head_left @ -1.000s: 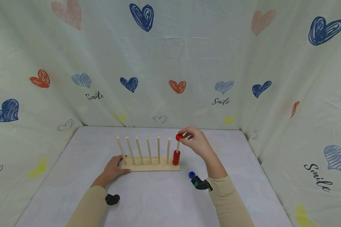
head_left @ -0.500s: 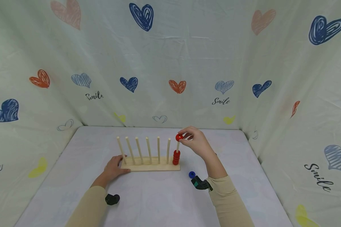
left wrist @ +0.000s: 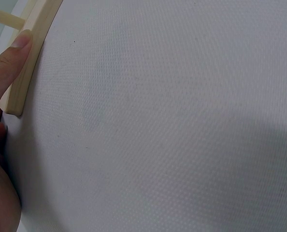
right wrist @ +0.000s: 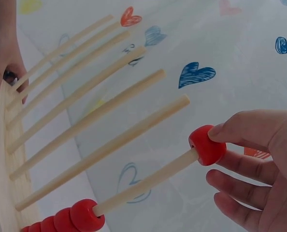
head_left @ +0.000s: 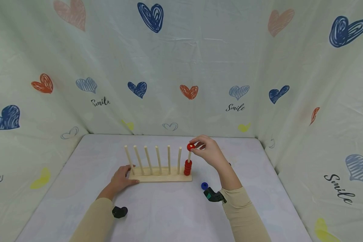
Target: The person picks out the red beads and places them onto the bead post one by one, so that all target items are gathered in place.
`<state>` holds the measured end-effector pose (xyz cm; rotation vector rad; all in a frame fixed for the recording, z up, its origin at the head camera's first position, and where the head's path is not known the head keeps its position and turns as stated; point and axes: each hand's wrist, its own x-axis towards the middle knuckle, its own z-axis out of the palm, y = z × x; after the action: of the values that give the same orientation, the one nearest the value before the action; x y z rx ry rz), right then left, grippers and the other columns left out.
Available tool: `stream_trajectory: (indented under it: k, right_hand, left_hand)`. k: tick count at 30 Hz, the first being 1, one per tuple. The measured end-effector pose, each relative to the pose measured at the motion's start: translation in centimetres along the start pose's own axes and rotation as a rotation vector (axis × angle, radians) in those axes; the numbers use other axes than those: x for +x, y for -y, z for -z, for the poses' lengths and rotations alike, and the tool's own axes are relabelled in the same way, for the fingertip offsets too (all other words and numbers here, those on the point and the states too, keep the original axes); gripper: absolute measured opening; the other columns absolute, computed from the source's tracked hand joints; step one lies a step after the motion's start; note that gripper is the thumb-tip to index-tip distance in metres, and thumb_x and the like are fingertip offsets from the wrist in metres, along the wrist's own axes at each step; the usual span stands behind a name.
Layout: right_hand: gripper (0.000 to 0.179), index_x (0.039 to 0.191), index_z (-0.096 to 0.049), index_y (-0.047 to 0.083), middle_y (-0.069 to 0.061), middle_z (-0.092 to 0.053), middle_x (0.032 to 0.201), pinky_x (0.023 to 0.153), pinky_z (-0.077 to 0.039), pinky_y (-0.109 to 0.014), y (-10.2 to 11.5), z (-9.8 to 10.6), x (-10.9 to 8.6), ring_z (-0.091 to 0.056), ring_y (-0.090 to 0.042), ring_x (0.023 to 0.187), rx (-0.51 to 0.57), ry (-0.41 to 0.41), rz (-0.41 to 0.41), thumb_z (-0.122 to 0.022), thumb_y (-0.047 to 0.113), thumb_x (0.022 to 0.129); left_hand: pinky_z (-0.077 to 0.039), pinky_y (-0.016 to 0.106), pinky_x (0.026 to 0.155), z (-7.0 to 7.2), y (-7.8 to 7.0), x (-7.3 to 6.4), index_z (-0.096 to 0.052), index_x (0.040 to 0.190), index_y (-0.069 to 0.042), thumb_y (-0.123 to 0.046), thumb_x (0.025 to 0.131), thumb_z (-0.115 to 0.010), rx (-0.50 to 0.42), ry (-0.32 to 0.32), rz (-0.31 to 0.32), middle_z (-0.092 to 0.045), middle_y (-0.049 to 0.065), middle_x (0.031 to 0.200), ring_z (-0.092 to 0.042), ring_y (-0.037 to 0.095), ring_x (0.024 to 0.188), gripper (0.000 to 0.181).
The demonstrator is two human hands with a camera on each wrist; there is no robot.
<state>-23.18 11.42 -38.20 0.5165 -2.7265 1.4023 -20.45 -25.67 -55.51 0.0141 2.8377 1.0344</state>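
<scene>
My right hand [head_left: 210,150] pinches a red bead [right wrist: 208,145] between thumb and forefinger at the top of the rightmost peg [right wrist: 148,182]. In the right wrist view the peg's tip sits in the bead's hole. Lower on that peg, several red beads [head_left: 188,167] are stacked against the base. My left hand [head_left: 121,178] grips the left end of the wooden peg rack [head_left: 164,179], its thumb [left wrist: 21,41] lying on the base's front edge. The rack's other pegs [right wrist: 105,138] stand bare.
A blue bead [head_left: 204,186] lies on the white table [head_left: 163,211], right of the rack, beside the right wrist's black camera [head_left: 214,195]. Something small and dark [head_left: 230,164] shows just behind the right forearm. A heart-printed curtain [head_left: 181,60] encloses the table's back and sides.
The red bead in my right hand has come down very slightly onto the rightmost peg's tip. My left hand has stayed put on the rack.
</scene>
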Motion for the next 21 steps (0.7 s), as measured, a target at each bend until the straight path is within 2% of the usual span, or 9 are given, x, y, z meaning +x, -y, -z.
stream_trajectory:
  k: [8,21]
  right_hand:
    - [0.024,0.109,-0.071,0.007,-0.004,-0.065,0.108,0.085,-0.053,-0.037,-0.1,0.01,0.13,-0.061,-0.022,0.096,-0.012,0.014,-0.005,-0.074,0.005,0.086]
    - [0.023,0.108,-0.071,0.007,-0.004,-0.064,0.108,0.085,-0.053,-0.037,-0.11,0.01,0.14,-0.061,-0.023,0.096,-0.023,0.031,-0.011,-0.074,0.005,0.085]
  left_hand:
    - [-0.036,0.059,0.099,0.3,-0.33,-0.24,-0.047,0.134,0.005,-0.03,0.076,-0.084,0.001,0.004,-0.02,-0.047,0.029,0.13,-0.044,0.044,0.119,0.077]
    - [-0.036,0.059,0.1,0.26,-0.47,-0.27,-0.047,0.135,0.004,-0.029,0.076,-0.084,-0.006,0.006,0.0,-0.046,0.029,0.13,-0.044,0.043,0.119,0.077]
